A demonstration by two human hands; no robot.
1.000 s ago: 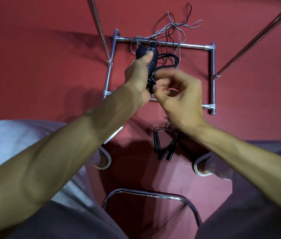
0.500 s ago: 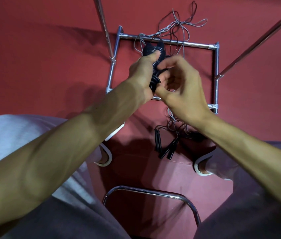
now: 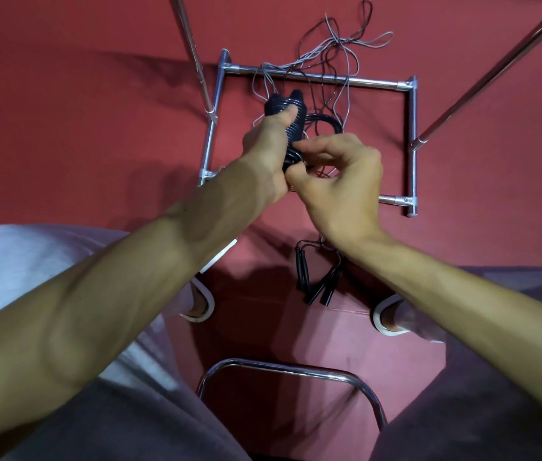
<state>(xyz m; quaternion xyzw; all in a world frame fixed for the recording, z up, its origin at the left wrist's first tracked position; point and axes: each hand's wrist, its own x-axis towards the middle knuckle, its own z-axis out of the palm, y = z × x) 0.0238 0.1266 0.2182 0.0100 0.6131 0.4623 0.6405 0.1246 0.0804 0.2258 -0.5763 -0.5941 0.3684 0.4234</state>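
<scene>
Right hand [image 3: 342,181] being lowered below handles [image 3: 297,128], cord [image 3: 326,119] being pinched, wound; handles being gripped by left hand [image 3: 266,151]; next wrap needing tension.

- My left hand [image 3: 268,151] grips a pair of black ribbed skipping-rope handles [image 3: 291,108] held side by side, thumb pressed flat on them.
- My right hand [image 3: 339,181] pinches the black cord [image 3: 324,121] at the lower end of the handles, touching my left hand; a loop of the cord arcs just above my fingers.
- Beneath my hands a rectangular metal tube frame [image 3: 412,138] lies on the red carpet [image 3: 63,128].
- A tangle of thin grey and dark ropes [image 3: 346,44] drapes over the frame's far bar.
- More black handles [image 3: 316,281] lie bunched on the carpet between my feet.
- A chrome chair tube [image 3: 289,367] curves between my knees.
</scene>
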